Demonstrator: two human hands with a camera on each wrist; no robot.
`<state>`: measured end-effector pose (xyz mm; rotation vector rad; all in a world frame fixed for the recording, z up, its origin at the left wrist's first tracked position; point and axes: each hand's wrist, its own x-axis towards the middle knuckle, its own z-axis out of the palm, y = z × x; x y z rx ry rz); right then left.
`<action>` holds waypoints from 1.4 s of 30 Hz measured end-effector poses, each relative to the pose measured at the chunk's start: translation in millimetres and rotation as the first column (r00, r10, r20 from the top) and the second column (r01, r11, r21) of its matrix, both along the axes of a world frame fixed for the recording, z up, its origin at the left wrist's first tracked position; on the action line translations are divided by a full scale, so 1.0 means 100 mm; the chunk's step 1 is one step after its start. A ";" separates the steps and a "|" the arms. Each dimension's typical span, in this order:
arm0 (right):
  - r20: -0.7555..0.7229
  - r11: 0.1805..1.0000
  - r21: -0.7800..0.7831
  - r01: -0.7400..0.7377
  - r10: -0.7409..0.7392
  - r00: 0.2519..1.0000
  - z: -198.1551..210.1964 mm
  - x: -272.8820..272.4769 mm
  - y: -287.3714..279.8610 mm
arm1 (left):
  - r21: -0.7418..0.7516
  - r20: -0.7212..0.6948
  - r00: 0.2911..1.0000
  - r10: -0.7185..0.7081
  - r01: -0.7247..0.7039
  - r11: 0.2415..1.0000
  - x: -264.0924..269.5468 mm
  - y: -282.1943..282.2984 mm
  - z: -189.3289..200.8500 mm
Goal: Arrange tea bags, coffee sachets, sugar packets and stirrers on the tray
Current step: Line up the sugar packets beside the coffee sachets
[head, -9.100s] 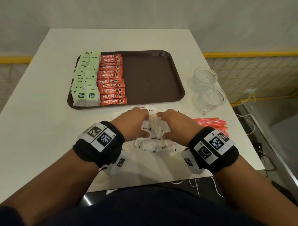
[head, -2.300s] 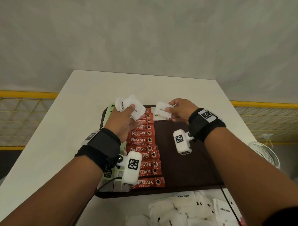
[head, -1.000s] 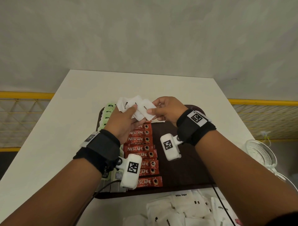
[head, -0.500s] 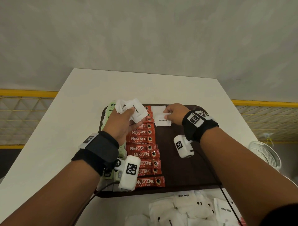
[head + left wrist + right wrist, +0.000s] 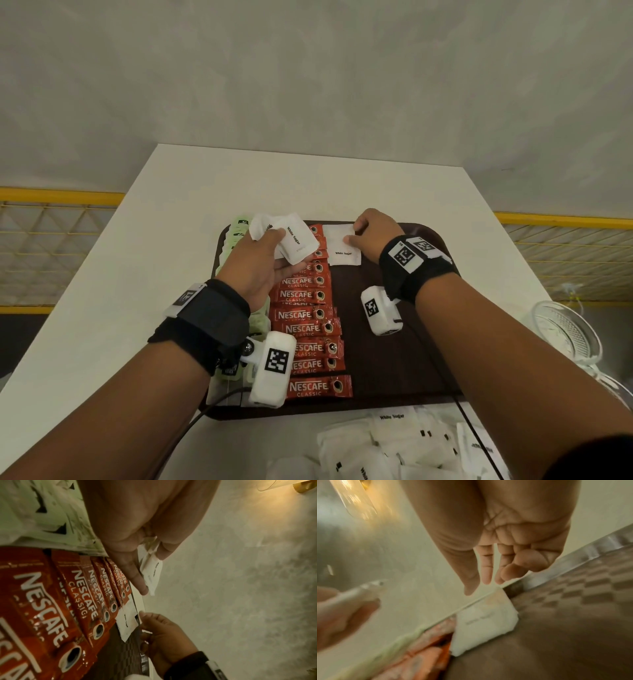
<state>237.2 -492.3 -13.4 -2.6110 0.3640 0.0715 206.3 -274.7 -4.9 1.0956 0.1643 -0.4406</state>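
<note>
A brown tray (image 5: 394,377) holds a row of green tea bags (image 5: 236,233) along its left edge and a column of red coffee sachets (image 5: 308,315) beside them. My left hand (image 5: 260,263) grips a bunch of white sugar packets (image 5: 291,240) above the tray's far left. Two white sugar packets (image 5: 344,251) lie flat at the tray's far end, right of the sachets. My right hand (image 5: 370,233) is at their right edge, its fingers loose and holding nothing. The right wrist view shows the right hand (image 5: 479,586) just above a laid packet (image 5: 484,623).
A loose pile of sugar packets (image 5: 394,445) lies on the white table in front of the tray. Clear glass jars (image 5: 565,335) stand at the right table edge. The right half of the tray is bare brown surface.
My right hand took a sugar packet from the bunch in my left hand, carried it right and laid it on the tray's far end. It has now let the packet go.
</note>
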 end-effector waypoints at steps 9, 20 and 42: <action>0.023 0.838 0.512 -0.188 0.205 0.978 0.33 -0.20 0.33 | 0.064 0.123 0.992 -0.006 -0.002 0.998 -0.02 -0.14 0.01; -0.016 0.705 0.709 -0.016 0.039 0.999 0.33 -0.18 -0.05 | 0.036 0.113 0.993 0.028 -0.032 0.999 -0.02 -0.08 0.00; -0.138 0.998 0.037 -0.048 0.053 0.989 0.03 -0.05 0.04 | 0.068 0.071 0.997 0.013 -0.017 0.998 -0.01 0.03 -0.06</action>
